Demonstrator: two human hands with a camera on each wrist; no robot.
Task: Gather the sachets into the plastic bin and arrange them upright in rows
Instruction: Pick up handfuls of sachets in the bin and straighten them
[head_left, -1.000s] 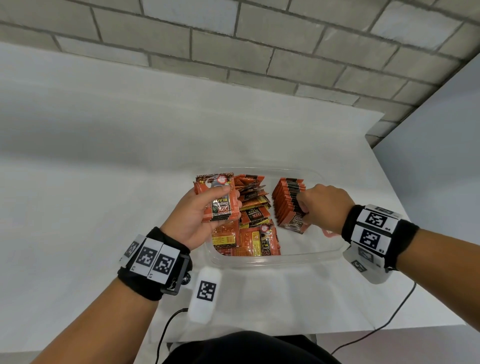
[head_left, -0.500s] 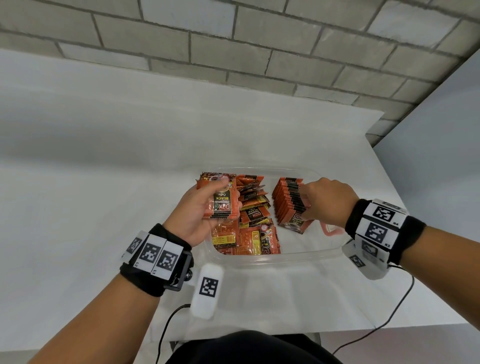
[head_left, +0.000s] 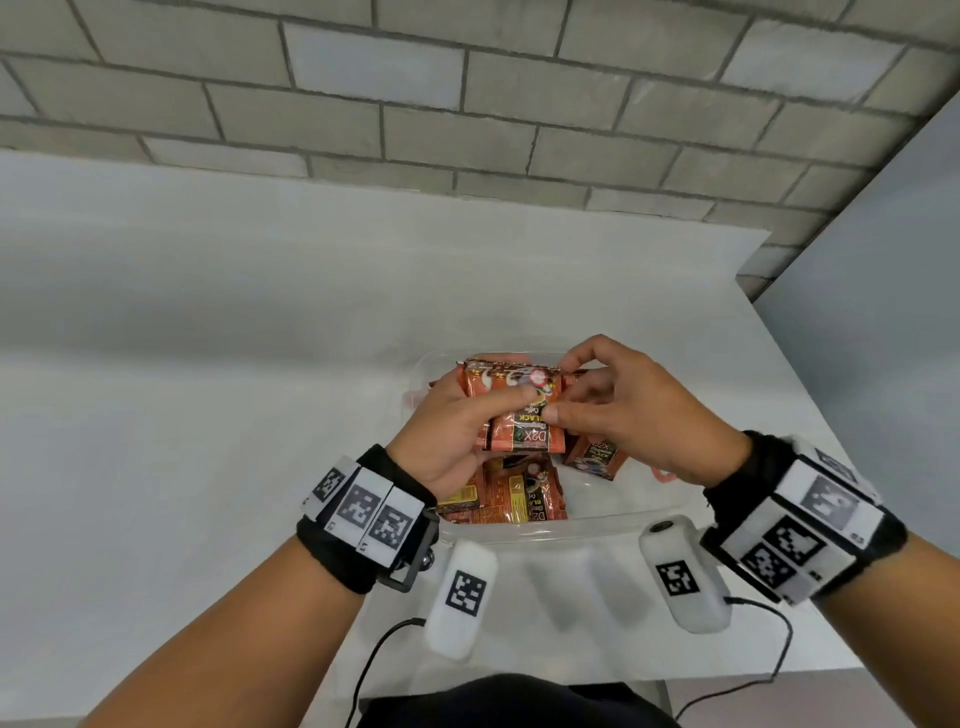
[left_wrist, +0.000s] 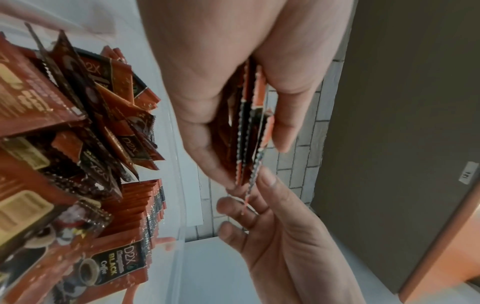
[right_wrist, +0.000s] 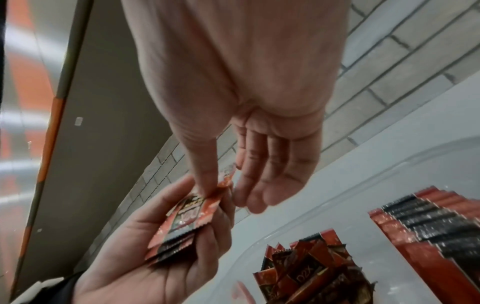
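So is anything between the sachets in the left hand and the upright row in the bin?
Only the right hand, which pinches the held sachets over the bin. The upright row lies uncovered.

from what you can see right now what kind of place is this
Probably a staged recording workspace, not a home kitchen: a plain white table against a bare grey block wall, with one clear plastic bin of orange coffee sachets.

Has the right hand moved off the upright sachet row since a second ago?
Yes. The right hand left the upright row and crossed leftward over the plastic bin to the stack in the left hand.
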